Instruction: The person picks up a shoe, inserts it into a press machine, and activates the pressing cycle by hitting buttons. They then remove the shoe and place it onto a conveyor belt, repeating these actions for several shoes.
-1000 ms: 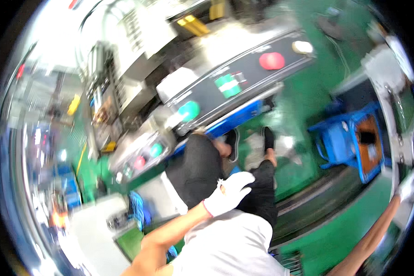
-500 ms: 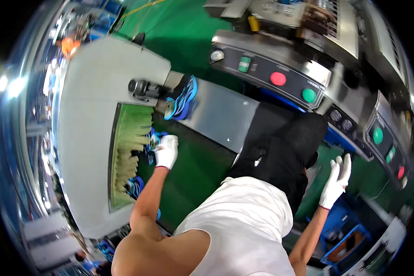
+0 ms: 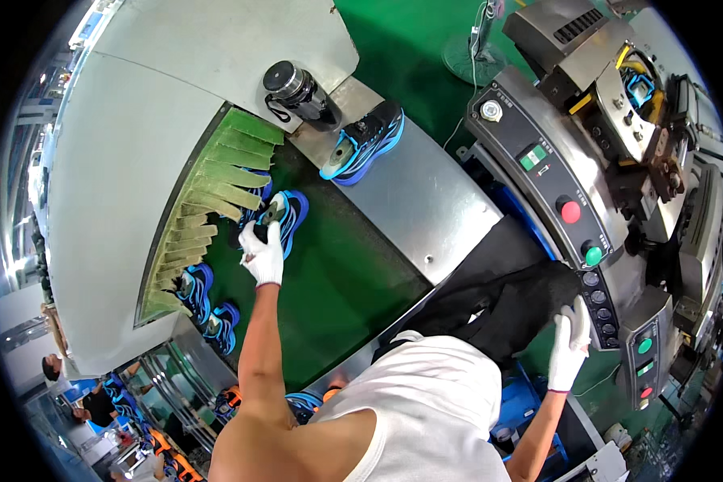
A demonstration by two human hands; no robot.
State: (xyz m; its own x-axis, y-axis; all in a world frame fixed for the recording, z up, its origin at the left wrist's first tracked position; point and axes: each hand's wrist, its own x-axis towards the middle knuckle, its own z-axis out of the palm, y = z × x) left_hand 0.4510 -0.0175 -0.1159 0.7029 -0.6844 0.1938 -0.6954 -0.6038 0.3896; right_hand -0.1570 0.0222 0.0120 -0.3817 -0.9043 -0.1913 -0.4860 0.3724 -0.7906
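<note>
My left hand, in a white knit glove, is closed at the heel end of a black-and-blue sports shoe, thumb and fingers around its collar. The shoe rests on the green conveyor belt, just outside a fringed green strip curtain. My right hand, also gloved, hangs beside my dark trousers with its fingers stretched out and nothing in it. A second shoe of the same kind sits on the metal ledge beyond the belt.
A black flask stands by the far shoe. More shoes lie at the curtain's near end. On the right is a machine with a button panel. A fan base stands on the floor behind. Other people are at the lower left.
My view has turned toward the belt. The shoe at my left hand now shows farther out from the curtain strips. My right hand stays open, nearer my leg.
</note>
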